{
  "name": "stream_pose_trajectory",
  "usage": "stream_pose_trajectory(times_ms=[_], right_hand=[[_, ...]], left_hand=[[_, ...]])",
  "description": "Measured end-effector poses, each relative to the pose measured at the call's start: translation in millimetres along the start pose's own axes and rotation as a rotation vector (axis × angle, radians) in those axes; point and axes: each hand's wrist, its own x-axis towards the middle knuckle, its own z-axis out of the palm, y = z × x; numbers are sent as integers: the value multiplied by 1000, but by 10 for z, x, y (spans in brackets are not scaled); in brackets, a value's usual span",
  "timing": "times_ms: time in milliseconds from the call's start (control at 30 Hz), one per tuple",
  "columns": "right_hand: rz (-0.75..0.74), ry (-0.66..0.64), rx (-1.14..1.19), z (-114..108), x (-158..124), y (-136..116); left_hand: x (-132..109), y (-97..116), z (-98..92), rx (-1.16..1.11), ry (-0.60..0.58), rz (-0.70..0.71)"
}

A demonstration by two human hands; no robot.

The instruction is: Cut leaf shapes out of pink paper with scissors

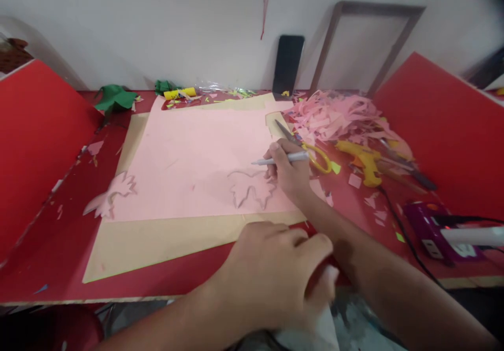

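Pink paper (189,151) lies on a beige sheet (157,243), between the front edge of the red desk (51,256) and a white wall (157,31). The right hand (289,175) pinches a pen (296,157) over it. The left hand (271,269), fingers curled, partly hides this edge; its grip I cannot tell. Scissors (287,132) and pink strips (334,115) lie toward the right.

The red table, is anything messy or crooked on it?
Yes, a bit. Pink scraps litter the right side near the glue gun, and strips lie in a tangled heap behind. The pink sheet sits askew on the tan sheet: their front edges don't line up.
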Motion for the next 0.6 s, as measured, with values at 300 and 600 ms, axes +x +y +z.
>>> stream_pose_trajectory(times_ms=[300, 600], right_hand=[[70, -230, 3, 152, 115, -227], [360, -506, 63, 255, 30, -53]], left_hand=[[271, -131, 328, 364, -34, -155], [76, -177, 411, 269, -42, -151]])
